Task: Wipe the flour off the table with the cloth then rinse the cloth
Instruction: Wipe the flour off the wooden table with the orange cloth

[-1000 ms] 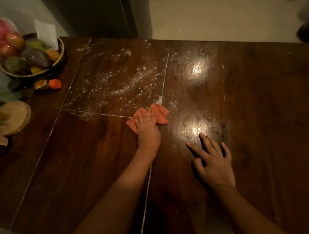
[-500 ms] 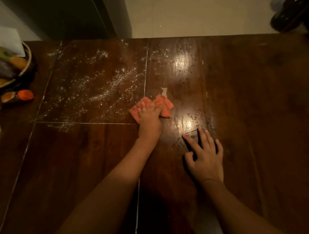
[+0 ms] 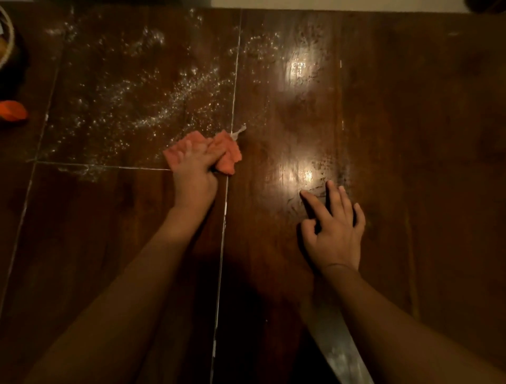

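**Surroundings.** An orange object (image 3: 12,110) lies at the far left edge of the view, partly cut off, and what it is cannot be told. Above it, in the upper left corner, the curved rim of a basket (image 3: 7,38) shows. A dark object (image 3: 486,4) sits in the upper right corner, too little of it visible to identify. All three lie well apart from the hands and the flour.

**Surface and room.** The table (image 3: 438,164) is dark brown wood, glossy, with two bright light reflections (image 3: 299,68) on its right half. One pale seam (image 3: 234,90) runs from the far edge to the near edge, passing between the hands. A second seam (image 3: 109,166) runs left from it. Flour (image 3: 153,93) is scattered across the far left panel bounded by these seams, with a thinner patch just across the long seam and a smear along the second. A strip of pale floor (image 3: 328,3) shows beyond the far edge. The room is dim.

**Hands.** The left hand (image 3: 193,175) bears down on the orange cloth (image 3: 228,156), fingers curled round the bunched fabric, gripping it. The cloth rests on the table where the two seams meet, at the near right corner of the floured panel. A small white tag (image 3: 239,131) sticks out at its far side. The right hand (image 3: 335,230) lies palm down on the table, to the right of the cloth and nearer the person, fingers straight and spread, holding nothing.
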